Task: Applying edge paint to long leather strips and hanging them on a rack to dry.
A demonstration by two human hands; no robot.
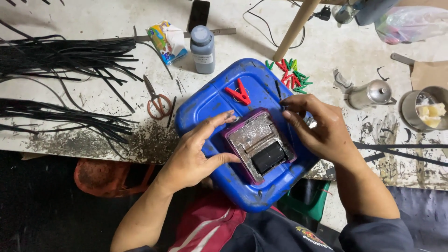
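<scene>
While both hands steady a purple tray (black piece inside), blue container beneath

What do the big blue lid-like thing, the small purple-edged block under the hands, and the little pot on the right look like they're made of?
The blue lid looks like moulded plastic: glossy, scuffed, with rounded corners. The purple-edged block between the left hand and right hand seems to have a dull, speckled grey metal face in a plastic frame, though that is uncertain. The small pot looks like polished steel: shiny and mirror-like.
</scene>
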